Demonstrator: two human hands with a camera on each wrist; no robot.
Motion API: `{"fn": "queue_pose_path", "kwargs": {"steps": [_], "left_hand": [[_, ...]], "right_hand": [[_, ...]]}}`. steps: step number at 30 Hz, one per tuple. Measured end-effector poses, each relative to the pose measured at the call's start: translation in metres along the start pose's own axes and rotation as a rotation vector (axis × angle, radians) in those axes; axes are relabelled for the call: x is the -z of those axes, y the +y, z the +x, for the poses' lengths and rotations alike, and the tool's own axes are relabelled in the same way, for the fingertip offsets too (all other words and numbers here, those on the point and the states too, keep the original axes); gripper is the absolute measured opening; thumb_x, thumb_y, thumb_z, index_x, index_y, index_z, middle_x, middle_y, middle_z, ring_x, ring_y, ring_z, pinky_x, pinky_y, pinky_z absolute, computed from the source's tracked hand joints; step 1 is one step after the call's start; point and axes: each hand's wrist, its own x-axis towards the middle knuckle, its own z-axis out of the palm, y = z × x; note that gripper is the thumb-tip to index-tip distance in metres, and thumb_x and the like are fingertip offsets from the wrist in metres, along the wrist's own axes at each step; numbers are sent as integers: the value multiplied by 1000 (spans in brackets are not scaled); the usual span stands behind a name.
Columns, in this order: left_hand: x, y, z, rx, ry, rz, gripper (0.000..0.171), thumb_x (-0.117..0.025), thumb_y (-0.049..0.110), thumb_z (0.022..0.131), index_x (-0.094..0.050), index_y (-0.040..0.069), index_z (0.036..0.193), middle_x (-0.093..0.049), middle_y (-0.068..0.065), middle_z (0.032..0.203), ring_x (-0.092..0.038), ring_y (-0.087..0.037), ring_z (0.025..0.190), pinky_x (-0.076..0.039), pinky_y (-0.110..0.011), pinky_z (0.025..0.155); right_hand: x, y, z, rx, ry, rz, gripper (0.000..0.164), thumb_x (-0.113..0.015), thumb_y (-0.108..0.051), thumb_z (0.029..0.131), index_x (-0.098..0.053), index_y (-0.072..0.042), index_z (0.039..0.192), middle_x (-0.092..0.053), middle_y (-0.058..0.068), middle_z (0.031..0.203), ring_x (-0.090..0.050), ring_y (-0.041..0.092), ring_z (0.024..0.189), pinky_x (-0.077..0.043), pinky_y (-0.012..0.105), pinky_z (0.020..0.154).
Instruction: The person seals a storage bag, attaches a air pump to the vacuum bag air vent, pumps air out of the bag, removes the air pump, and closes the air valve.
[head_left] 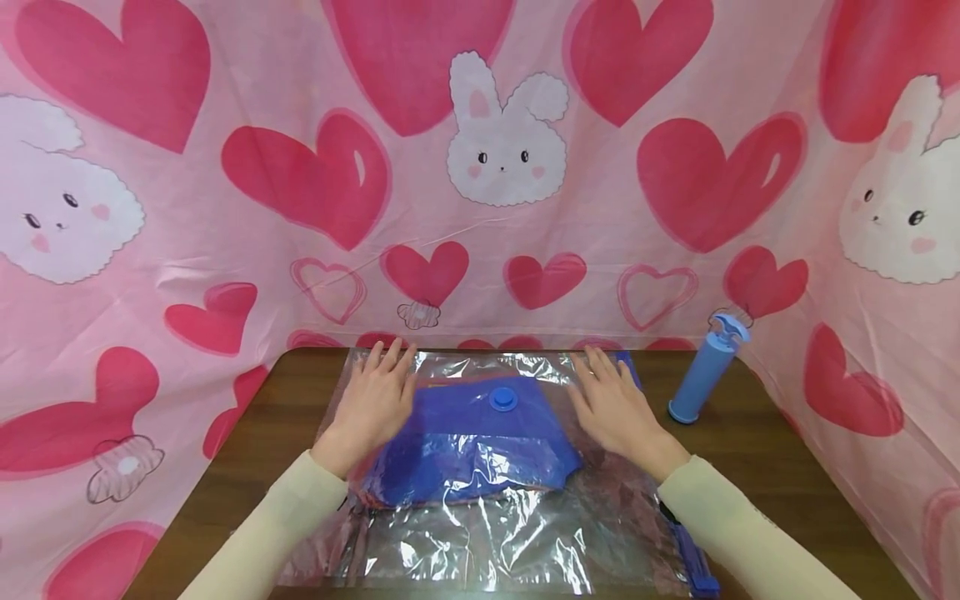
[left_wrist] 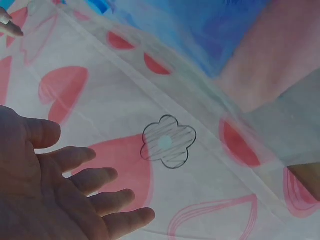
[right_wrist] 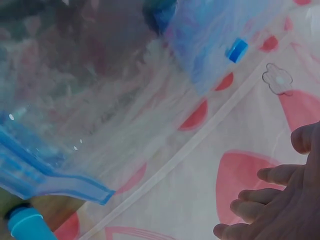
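Observation:
A clear plastic vacuum storage bag (head_left: 465,550) lies flat across the table with folded blue cloth (head_left: 450,467) inside it. Some reddish-orange fabric edges show under the blue. A round blue valve (head_left: 503,399) sits on the bag's upper part, over the cloth. My left hand (head_left: 375,396) is over the bag's left side, fingers extended toward the far edge. On the other side of the cloth, my right hand (head_left: 617,410) has its fingers spread over the bag. Both wrist views show straight, parted fingers holding nothing. Along the bag's right edge runs a blue zip strip (head_left: 690,554).
A blue hand pump (head_left: 702,377) stands upright on the brown wooden table (head_left: 240,475), to the right of the bag. Pink fabric with hearts and rabbits (head_left: 480,225) hangs behind the table and along both sides.

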Motion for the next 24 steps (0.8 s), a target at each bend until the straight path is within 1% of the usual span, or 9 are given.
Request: {"fn": "queue_pose_path", "kwargs": {"steps": [4,7,11,16,19,22,24], "left_hand": [[-8,6,-9,-17,2,-11,55,-50,32,110,-47,4,157,-39,-23,162,-30,-50,151,-26,-70,115],[-12,15,-15,-32,-6,-13,54,-52,32,109,-50,3,155,-43,-23,160,-34,-50,149,-29,-70,114],[-18,32,-22,-54,-40,-15,53,-52,32,109,-52,4,154,-45,-22,159,-38,-49,147,-32,-68,114],[-25,54,-28,-79,-95,-39,54,-49,34,110,-49,7,157,-43,-20,161,-37,-46,149,-32,-66,115],[-30,65,-30,-104,-109,-46,53,-49,34,110,-51,9,156,-44,-19,161,-36,-45,150,-32,-65,116],[-35,77,-31,-133,-104,-44,51,-50,33,110,-54,8,154,-46,-19,159,-37,-45,149,-33,-65,115],[-39,85,-32,-149,-106,-47,50,-50,33,110,-55,7,153,-47,-18,159,-39,-45,148,-34,-65,115]], "right_hand": [[-4,-2,-10,11,16,-2,57,-53,-31,109,-47,5,153,-38,33,160,-31,48,151,-20,71,118],[-6,-5,-20,19,15,11,56,-55,-29,109,-47,5,153,-38,33,159,-32,49,150,-21,71,117],[-8,-6,-35,24,7,20,55,-55,-27,109,-48,5,153,-40,33,158,-34,49,149,-22,71,117],[-8,-8,-52,20,-7,19,53,-56,-26,108,-51,6,150,-45,33,154,-40,49,145,-25,73,114],[-9,-9,-60,18,-16,23,52,-58,-26,108,-53,6,149,-47,32,153,-43,49,144,-26,73,113],[-11,-10,-67,14,-11,26,51,-59,-26,108,-55,5,148,-50,30,151,-45,47,142,-28,74,112],[-12,-10,-72,13,-5,27,50,-61,-25,107,-56,4,147,-53,29,149,-48,47,140,-32,74,110]]}}
